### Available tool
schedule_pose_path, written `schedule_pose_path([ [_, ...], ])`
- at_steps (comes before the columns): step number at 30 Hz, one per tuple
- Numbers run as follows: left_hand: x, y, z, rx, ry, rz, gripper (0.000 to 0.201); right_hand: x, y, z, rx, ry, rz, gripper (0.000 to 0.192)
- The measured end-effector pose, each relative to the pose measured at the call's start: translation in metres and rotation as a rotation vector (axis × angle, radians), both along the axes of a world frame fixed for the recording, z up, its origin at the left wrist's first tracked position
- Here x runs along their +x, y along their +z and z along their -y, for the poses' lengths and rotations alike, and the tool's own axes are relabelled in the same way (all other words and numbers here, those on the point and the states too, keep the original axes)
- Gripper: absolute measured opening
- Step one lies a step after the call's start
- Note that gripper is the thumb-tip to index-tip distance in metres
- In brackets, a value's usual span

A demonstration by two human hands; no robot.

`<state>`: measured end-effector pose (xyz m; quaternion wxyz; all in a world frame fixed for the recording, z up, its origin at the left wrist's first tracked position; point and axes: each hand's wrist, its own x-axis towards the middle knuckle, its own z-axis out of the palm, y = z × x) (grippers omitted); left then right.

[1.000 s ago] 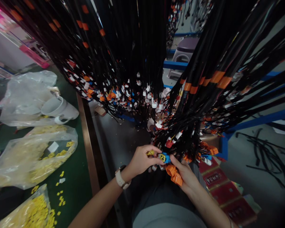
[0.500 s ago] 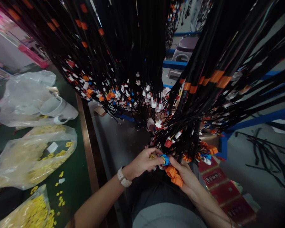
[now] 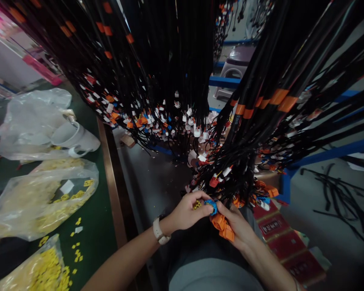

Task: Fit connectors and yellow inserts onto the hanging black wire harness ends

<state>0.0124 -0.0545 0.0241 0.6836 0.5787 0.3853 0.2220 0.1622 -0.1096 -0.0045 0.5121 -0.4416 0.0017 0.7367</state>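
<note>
Low in the middle of the head view, a blue connector (image 3: 212,205) sits between my two hands. My left hand (image 3: 186,212) is closed, its thumb and fingertips pressed against the near side of the blue connector. Several small yellow plastic clips (image 3: 197,205) show inside its curled fingers. From the other side, my right hand (image 3: 238,224) pinches the blue connector, thumb along its edge. A cluster of orange connectors (image 3: 223,228) lies against the fingers of that hand. Black wiring harnesses (image 3: 242,169) hang just beyond both hands.
On the green table (image 3: 100,226) lie a bag of yellow clips (image 3: 69,210), another open bag (image 3: 42,262), loose clips and a tipped white mug (image 3: 87,139). More harnesses (image 3: 170,60) hang ahead. A blue frame (image 3: 330,155) and cut black tubing (image 3: 336,194) are at right.
My left hand has shifted slightly right and turned, its thumb now further over the blue connector. More of the yellow clips in its fingers show. My right hand has barely moved.
</note>
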Motion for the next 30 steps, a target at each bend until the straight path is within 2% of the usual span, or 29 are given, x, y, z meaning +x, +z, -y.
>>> schedule_pose_path([
  [3,0.0014,0.0009,0.0004,-0.067,0.032,0.02,0.028,-0.0018,0.0001,-0.0012,-0.027,-0.013,-0.01,0.029],
  [7,0.003,-0.0003,-0.0008,-0.305,0.082,0.066,0.036,-0.0046,0.0014,-0.0046,-0.079,-0.03,-0.043,0.03],
  [10,0.0022,-0.0042,-0.0024,-0.489,0.104,0.202,0.044,-0.0055,0.0027,-0.0072,-0.099,-0.076,-0.067,0.03],
  [12,0.0012,-0.0063,-0.0032,-0.535,0.107,0.292,0.047,-0.0052,0.0028,-0.0078,-0.09,-0.095,-0.088,0.032],
  [15,0.0004,-0.0068,-0.0035,-0.514,0.12,0.292,0.05,-0.0045,0.0016,-0.0071,-0.094,-0.085,-0.098,0.032],
  [24,0.0029,-0.004,-0.0005,-0.345,0.126,0.103,0.049,-0.0036,0.0038,-0.0065,-0.034,-0.043,-0.072,0.034],
  [30,0.0016,-0.0045,0.0001,-0.328,0.108,0.122,0.049,-0.0053,0.0014,-0.0048,-0.004,-0.034,-0.04,0.032],
])
